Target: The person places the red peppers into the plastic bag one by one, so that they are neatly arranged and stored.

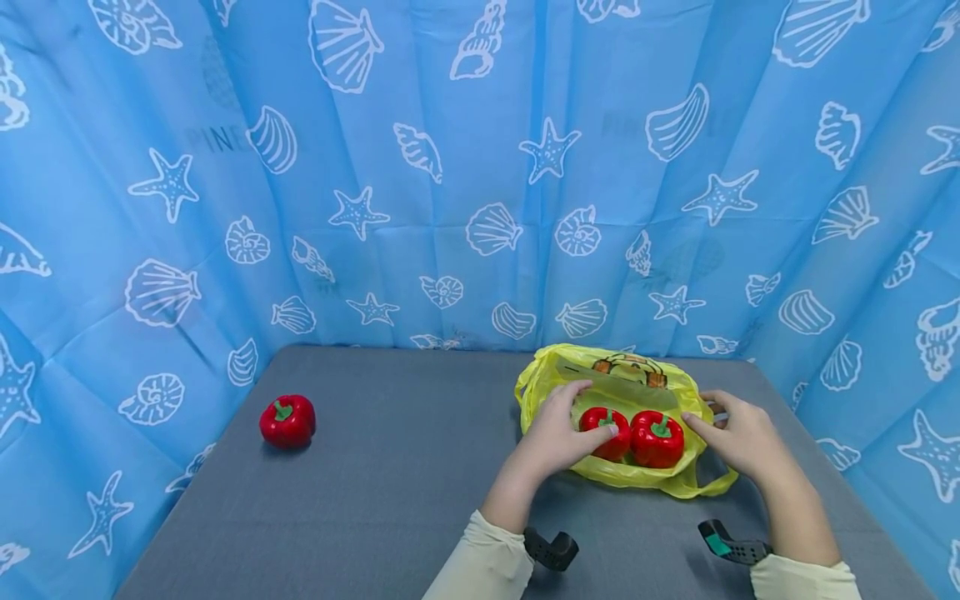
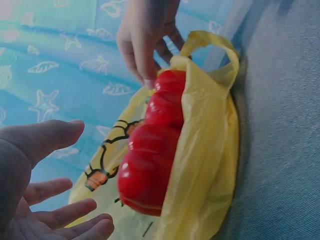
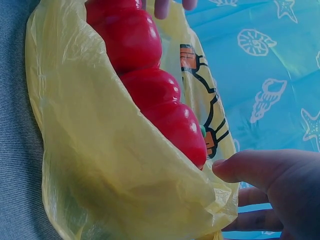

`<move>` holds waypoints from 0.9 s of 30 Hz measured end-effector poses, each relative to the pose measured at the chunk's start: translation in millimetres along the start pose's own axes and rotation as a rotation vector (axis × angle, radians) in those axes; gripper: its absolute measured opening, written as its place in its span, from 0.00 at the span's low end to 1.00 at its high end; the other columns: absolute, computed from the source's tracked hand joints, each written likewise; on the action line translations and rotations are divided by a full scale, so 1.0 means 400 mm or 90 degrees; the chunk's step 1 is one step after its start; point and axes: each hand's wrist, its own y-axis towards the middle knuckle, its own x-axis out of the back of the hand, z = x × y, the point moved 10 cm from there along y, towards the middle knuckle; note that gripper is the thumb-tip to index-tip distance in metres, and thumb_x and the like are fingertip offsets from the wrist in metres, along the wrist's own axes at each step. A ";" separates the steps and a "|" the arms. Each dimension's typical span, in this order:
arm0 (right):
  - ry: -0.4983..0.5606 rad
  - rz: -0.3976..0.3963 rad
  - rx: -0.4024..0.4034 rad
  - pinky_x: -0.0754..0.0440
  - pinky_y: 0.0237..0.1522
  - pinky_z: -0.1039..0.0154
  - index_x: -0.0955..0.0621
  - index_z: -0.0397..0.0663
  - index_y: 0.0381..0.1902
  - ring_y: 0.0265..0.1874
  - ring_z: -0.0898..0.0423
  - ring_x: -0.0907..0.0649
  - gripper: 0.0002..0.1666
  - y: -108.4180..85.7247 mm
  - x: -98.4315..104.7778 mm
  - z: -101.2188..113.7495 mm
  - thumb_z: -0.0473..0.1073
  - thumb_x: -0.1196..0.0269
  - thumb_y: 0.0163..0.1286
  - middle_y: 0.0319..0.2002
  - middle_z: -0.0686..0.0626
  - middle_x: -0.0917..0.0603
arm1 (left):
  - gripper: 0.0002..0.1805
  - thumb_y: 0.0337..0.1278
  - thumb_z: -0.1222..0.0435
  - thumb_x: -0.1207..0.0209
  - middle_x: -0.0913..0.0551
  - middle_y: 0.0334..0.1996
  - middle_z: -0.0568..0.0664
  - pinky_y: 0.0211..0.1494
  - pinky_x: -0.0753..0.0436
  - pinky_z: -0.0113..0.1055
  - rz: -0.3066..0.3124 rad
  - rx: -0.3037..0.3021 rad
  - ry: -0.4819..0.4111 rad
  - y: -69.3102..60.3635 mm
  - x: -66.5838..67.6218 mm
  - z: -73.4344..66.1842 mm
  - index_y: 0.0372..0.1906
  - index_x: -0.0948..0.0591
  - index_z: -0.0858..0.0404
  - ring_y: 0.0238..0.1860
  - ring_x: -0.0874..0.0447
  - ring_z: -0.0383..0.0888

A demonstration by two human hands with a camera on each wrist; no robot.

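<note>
A yellow plastic bag [image 1: 626,477] lies with its mouth open on the grey table. Two red bell peppers [image 1: 657,439] [image 2: 145,172] [image 3: 172,117] sit side by side in it. My left hand [image 1: 558,433] [image 2: 40,185] hovers over the bag's left side, thumb above the left pepper and fingers spread apart; nothing is in its grasp. At the right rim is my right hand [image 1: 746,429] [image 2: 150,32] [image 3: 280,187], its thumb tip beside the right pepper and its loosely bent fingers along the bag's outside, partly hidden by the plastic in the right wrist view.
Another red pepper [image 1: 288,422] stands alone at the table's left. The bag's handle loop [image 1: 712,487] trails toward the front right. A blue curtain [image 1: 450,192] with white shell prints hangs behind the table [image 1: 360,500] and at both sides. Black wrist devices [image 1: 551,550] are beside the cuffs.
</note>
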 end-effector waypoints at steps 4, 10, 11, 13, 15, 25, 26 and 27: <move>0.002 -0.003 0.006 0.09 0.41 0.43 0.26 0.25 0.66 0.48 0.31 0.14 0.41 0.000 0.001 0.004 0.59 0.37 0.78 0.57 0.22 0.18 | 0.37 0.64 0.49 0.30 0.24 0.71 0.43 0.65 0.16 0.44 -0.004 -0.005 -0.017 -0.002 0.018 -0.006 0.76 0.27 0.48 0.70 0.25 0.48; 0.001 -0.005 0.006 0.09 0.40 0.43 0.25 0.25 0.66 0.48 0.31 0.14 0.41 -0.003 0.000 0.005 0.59 0.37 0.77 0.57 0.23 0.18 | 0.35 0.66 0.49 0.30 0.22 0.70 0.47 0.66 0.16 0.46 -0.018 -0.022 -0.023 -0.004 0.052 -0.015 0.74 0.26 0.52 0.68 0.22 0.51; 0.000 -0.006 0.005 0.09 0.40 0.44 0.25 0.25 0.66 0.48 0.32 0.14 0.41 -0.004 -0.001 0.004 0.60 0.37 0.78 0.57 0.23 0.18 | 0.35 0.66 0.49 0.30 0.22 0.70 0.48 0.66 0.16 0.47 -0.023 -0.025 -0.026 -0.005 0.058 -0.016 0.74 0.25 0.53 0.68 0.21 0.51; 0.001 -0.004 0.003 0.09 0.41 0.43 0.25 0.25 0.66 0.48 0.31 0.14 0.41 -0.005 -0.001 0.003 0.59 0.37 0.78 0.57 0.23 0.18 | 0.36 0.65 0.49 0.30 0.22 0.69 0.49 0.66 0.16 0.48 -0.034 -0.025 -0.027 -0.006 0.072 -0.017 0.74 0.25 0.53 0.67 0.21 0.51; 0.002 -0.003 0.002 0.09 0.41 0.43 0.25 0.26 0.66 0.48 0.31 0.14 0.40 -0.005 -0.002 0.002 0.59 0.37 0.78 0.57 0.23 0.18 | 0.36 0.65 0.49 0.30 0.22 0.70 0.50 0.68 0.17 0.51 -0.044 -0.027 -0.034 -0.008 0.085 -0.018 0.75 0.25 0.55 0.68 0.22 0.51; 0.004 0.005 -0.002 0.09 0.40 0.44 0.26 0.26 0.67 0.49 0.31 0.13 0.39 -0.004 -0.003 0.003 0.57 0.36 0.77 0.56 0.23 0.18 | 0.35 0.66 0.52 0.30 0.23 0.70 0.54 0.73 0.20 0.53 -0.087 -0.027 -0.045 -0.018 0.149 -0.013 0.74 0.25 0.57 0.69 0.24 0.53; 0.004 0.004 -0.001 0.09 0.40 0.44 0.26 0.26 0.67 0.48 0.31 0.14 0.39 -0.004 -0.002 0.004 0.57 0.36 0.77 0.56 0.23 0.18 | 0.35 0.66 0.52 0.30 0.24 0.70 0.55 0.73 0.20 0.54 -0.090 -0.029 -0.045 -0.018 0.154 -0.012 0.74 0.25 0.57 0.70 0.24 0.54; 0.004 0.005 -0.001 0.09 0.40 0.44 0.26 0.25 0.67 0.48 0.31 0.14 0.40 -0.004 -0.002 0.005 0.57 0.36 0.77 0.56 0.23 0.18 | 0.35 0.66 0.52 0.30 0.24 0.70 0.57 0.73 0.21 0.56 -0.092 -0.030 -0.047 -0.019 0.159 -0.010 0.74 0.25 0.58 0.70 0.25 0.55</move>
